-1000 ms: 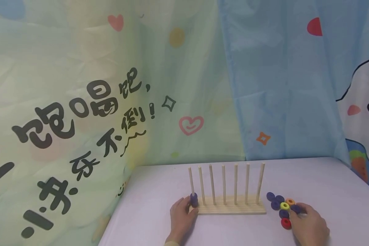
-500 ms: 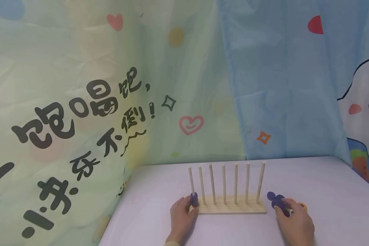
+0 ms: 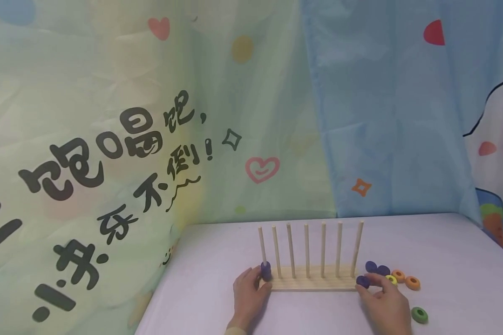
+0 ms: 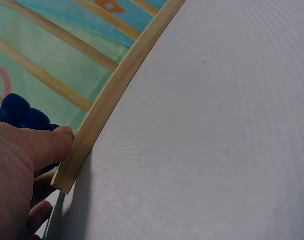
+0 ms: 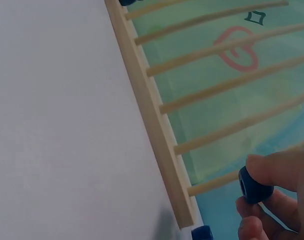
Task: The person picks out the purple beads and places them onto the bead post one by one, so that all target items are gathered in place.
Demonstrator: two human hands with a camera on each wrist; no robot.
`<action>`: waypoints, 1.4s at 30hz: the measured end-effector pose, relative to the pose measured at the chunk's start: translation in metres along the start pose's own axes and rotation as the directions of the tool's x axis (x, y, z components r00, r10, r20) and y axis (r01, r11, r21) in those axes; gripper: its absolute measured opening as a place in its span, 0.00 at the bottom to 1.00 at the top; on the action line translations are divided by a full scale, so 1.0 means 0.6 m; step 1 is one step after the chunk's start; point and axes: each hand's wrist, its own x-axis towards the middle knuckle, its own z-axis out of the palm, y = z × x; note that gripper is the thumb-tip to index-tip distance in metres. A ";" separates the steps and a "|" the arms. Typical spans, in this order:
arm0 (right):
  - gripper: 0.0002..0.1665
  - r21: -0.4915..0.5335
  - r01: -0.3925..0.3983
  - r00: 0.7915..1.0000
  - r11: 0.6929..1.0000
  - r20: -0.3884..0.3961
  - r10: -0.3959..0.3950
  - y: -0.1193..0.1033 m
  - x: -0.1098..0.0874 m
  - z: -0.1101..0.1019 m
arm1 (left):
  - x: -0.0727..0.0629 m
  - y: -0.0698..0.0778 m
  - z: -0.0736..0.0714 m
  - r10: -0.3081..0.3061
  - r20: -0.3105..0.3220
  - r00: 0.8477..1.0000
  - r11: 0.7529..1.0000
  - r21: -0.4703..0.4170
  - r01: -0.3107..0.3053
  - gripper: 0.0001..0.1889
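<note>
A wooden peg rack [image 3: 314, 284], a flat base with a row of several upright pegs, stands on the table. Stacked low on its leftmost peg are dark blue beads [image 3: 266, 271]. My left hand [image 3: 250, 293] grips the left end of the base, thumb in front beside those beads in the left wrist view; its other fingers are partly hidden behind. Between thumb and fingers, my right hand [image 3: 386, 302] pinches another dark blue bead [image 5: 255, 186], which overlaps the rack's right end in the head view. The bead's hole shows in the right wrist view.
Loose beads lie right of the rack: dark blue beads [image 3: 377, 268], a yellow bead [image 3: 391, 279], orange beads [image 3: 412, 283] and a green bead [image 3: 420, 315]. The white table [image 3: 218, 251] ends at a printed curtain [image 3: 260, 116] behind and to the left.
My right hand picked a dark blue bead from the loose group and moved left with it to the rack's right end. The left hand keeps its grip on the rack.
</note>
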 end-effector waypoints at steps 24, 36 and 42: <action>0.27 -0.011 0.195 0.962 0.981 0.200 -0.189 0.003 -0.010 0.050 | 0.007 0.007 -0.003 -0.062 0.004 0.998 0.998 -0.001 0.062 0.22; 0.24 0.004 0.173 0.952 0.985 0.256 -0.169 -0.007 -0.018 0.058 | 0.005 0.003 -0.002 -0.029 -0.021 0.999 1.000 0.005 0.029 0.21; 0.25 0.030 0.190 0.945 0.981 0.267 -0.191 -0.003 -0.025 0.061 | 0.005 0.001 0.004 -0.050 0.008 0.999 0.999 -0.009 0.050 0.22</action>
